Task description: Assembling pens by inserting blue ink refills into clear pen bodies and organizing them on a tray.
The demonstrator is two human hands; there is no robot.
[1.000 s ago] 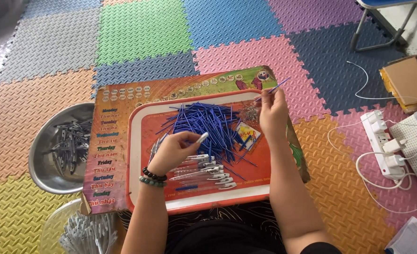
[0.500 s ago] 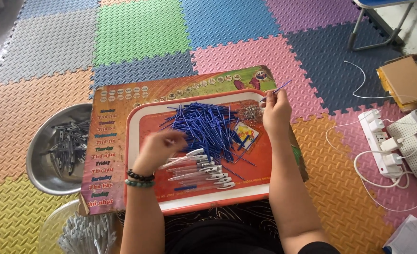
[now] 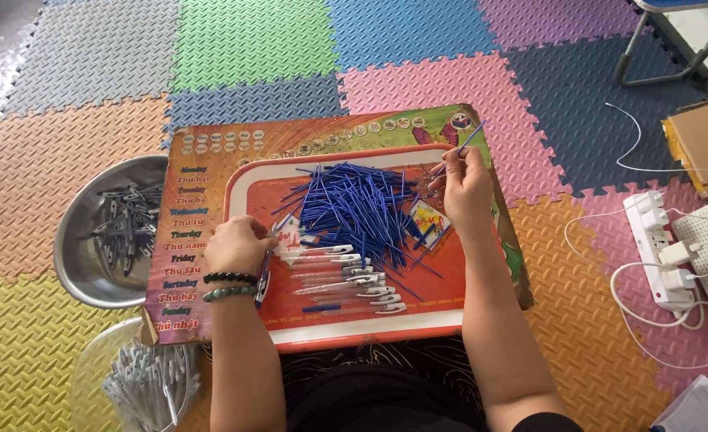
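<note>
Landmark: the red tray (image 3: 450, 320) with a white rim, lying on a colourful printed board (image 3: 210, 152) on the foam-mat floor (image 3: 250, 40).
Left hand: the left hand (image 3: 238, 244) rests at the tray's left edge, fingers curled around a pen barrel (image 3: 264, 280) that pokes out below the wrist; two bead bracelets, one black and one green, sit on that wrist.
Right hand: the right hand (image 3: 466, 184) is raised over the tray's upper right corner, thumb and fingers pinching a thin blue refill (image 3: 470, 140) that points up and to the right.
Refill pile: a loose heap of blue refills (image 3: 358, 204) fills the middle of the tray, between the two hands.
Assembled pens: a short row of clear pens with white clips (image 3: 346, 276) lies on the tray just below the heap, near the left hand.
Board: it has a column of coloured printed words down its left strip, beside the tray, and a row of small round pictures along its top edge, above the tray.
Metal bowl: a steel bowl (image 3: 74, 240) left of the tray holds dark clip parts.
Clear tub: a see-through container (image 3: 90, 368) below and left of the tray holds white pen parts.
Power strip: a white power strip (image 3: 658, 248) with plugs and cables lies well to the tray's right.
Cardboard box: a brown box (image 3: 706, 144) sits beyond the power strip, up and right of the tray.
</note>
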